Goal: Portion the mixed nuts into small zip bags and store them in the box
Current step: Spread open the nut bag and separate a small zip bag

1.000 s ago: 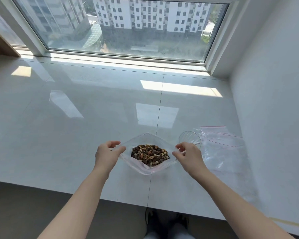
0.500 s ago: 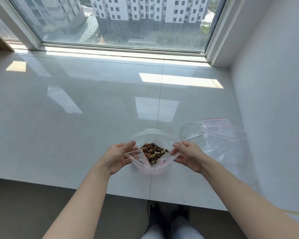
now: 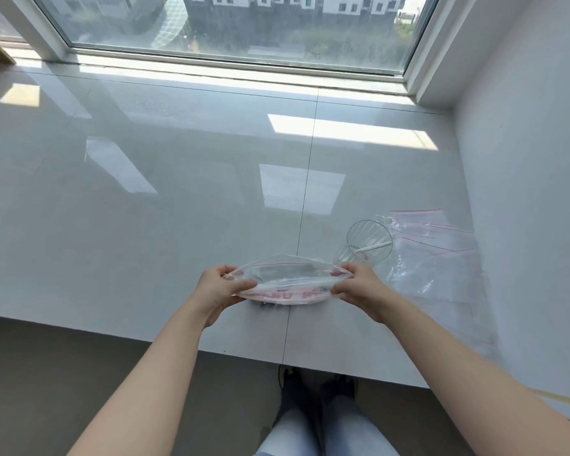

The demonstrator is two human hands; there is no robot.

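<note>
A clear zip bag [image 3: 287, 278] with a pink strip is stretched sideways between both hands near the front edge of the sill. My left hand [image 3: 216, 289] pinches its left end and my right hand [image 3: 359, 284] pinches its right end. The bag's mouth is drawn nearly flat, and the nuts inside show only as a dark patch beneath it. A clear plastic scoop [image 3: 369, 241] with a white handle lies just behind my right hand. No box is in view.
Several empty zip bags [image 3: 438, 251] lie in a loose pile at the right, by the white wall. The glossy tiled sill [image 3: 178, 192] runs back to a large window. The sill's front edge drops to a dark floor where my legs stand.
The bag went from wide open with nuts showing to pulled taut and nearly flat. Both hands moved apart to its ends and slightly toward the sill's front edge.
</note>
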